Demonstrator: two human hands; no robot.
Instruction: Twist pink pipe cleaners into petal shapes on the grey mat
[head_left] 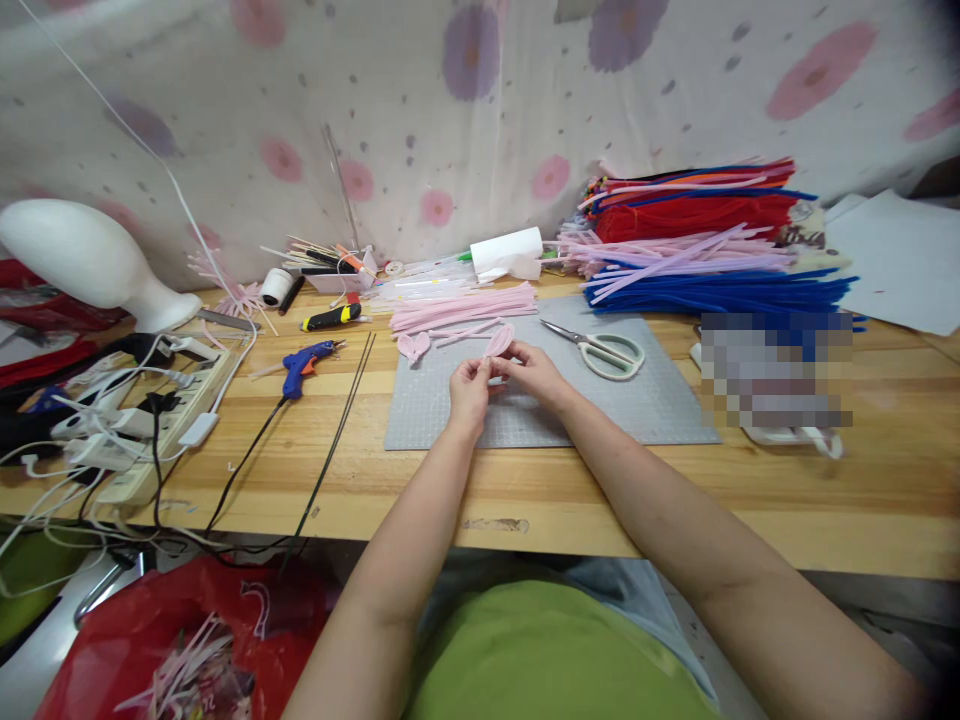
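Note:
My left hand (470, 392) and my right hand (534, 374) meet over the grey cutting mat (622, 415). Both pinch a pale pink pipe cleaner loop (500, 340), which stands up between the fingertips. Just left of it lies a finished-looking pink heart-shaped piece (413, 347) of pipe cleaner. A bent pink pipe cleaner (466, 334) rests beside that piece. Behind my hands is a row of straight pink pipe cleaners (465, 309). Scissors (600, 352) with pale handles lie to the right on the mat, blades pointing up and left.
Left on the wooden table are a blue glue gun (300, 372), a yellow-black cutter (331, 318), thin dark rods (337, 430) and a crowded power strip (161, 440). Blue pipe cleaners (720, 292) are stacked at the back right. A white foam head (82, 265) stands far left.

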